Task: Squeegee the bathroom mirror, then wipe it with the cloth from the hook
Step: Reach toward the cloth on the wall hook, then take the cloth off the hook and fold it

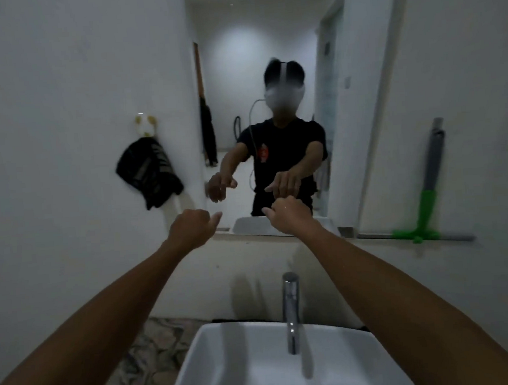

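The mirror [267, 56] hangs on the wall straight ahead, above the sink. A dark cloth [147, 172] hangs from a round hook [143, 126] on the wall to its left. A squeegee [430, 198] with a green head and grey handle leans upright against the wall on a ledge right of the mirror. My left hand [190, 228] is a loose fist with the thumb out, held just below the mirror's lower left corner. My right hand [287, 215] is a fist too, knuckles at the mirror's bottom edge. Neither hand holds anything.
A white square basin [217, 372] sits directly below with a tall chrome tap [291, 307] between my forearms. A patterned counter [150, 359] lies left of the basin. The mirror reflects a person with both arms stretched forward and a hallway behind.
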